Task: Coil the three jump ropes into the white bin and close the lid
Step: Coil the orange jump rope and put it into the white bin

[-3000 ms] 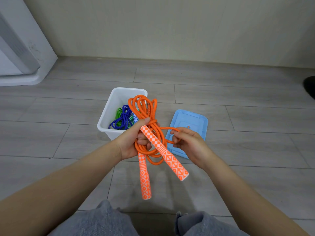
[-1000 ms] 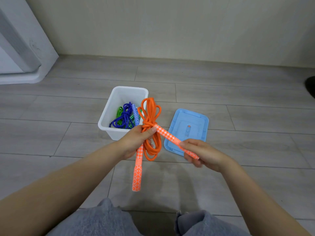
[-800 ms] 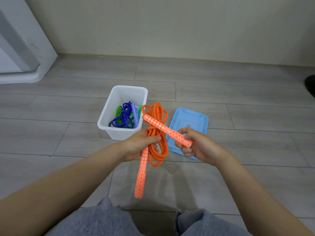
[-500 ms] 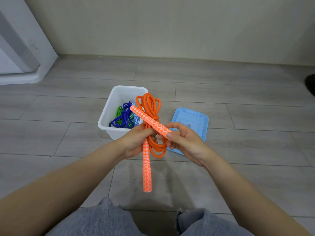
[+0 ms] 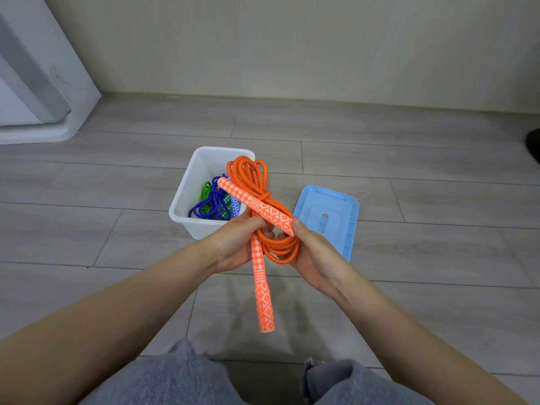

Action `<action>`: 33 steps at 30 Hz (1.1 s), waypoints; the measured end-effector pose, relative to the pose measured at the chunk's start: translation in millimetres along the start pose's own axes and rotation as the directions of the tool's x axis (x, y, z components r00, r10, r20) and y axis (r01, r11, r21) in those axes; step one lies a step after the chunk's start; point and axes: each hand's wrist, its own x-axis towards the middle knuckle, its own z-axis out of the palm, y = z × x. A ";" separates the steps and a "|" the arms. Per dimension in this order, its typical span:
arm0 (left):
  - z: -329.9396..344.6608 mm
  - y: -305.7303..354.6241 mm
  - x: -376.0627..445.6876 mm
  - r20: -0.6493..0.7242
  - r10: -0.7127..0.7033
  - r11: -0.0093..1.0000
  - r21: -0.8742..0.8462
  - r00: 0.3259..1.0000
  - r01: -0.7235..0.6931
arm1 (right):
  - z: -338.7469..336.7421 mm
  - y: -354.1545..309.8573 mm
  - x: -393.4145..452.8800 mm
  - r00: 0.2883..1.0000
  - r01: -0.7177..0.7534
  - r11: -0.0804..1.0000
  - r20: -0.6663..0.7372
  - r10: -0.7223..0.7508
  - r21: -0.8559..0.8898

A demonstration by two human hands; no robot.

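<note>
A coiled orange jump rope with orange-and-white patterned handles is held in front of me above the floor. My left hand grips the bundle at its middle, and one handle hangs straight down below it. My right hand pinches the near end of the other handle, which lies slanted across the coil and points up-left. Behind the rope stands the open white bin on the floor, with a blue jump rope and a green jump rope inside. The light blue lid lies flat to the bin's right.
Grey wood-look floor planks run all around the bin. A white appliance or cabinet base stands at the far left by the wall. A dark object shows at the right edge. My knees in grey trousers fill the bottom.
My right hand swung the second handle up and across the coil, wrapping it round the bundle. My left hand kept its grip on the coil throughout.
</note>
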 end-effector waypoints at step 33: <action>-4.8 7.3 -12.9 0.189 -0.288 0.958 0.055 0.939 0.283 | -17.6 -11.5 0.2 0.900 -0.283 0.260 -0.349 -0.262 -0.923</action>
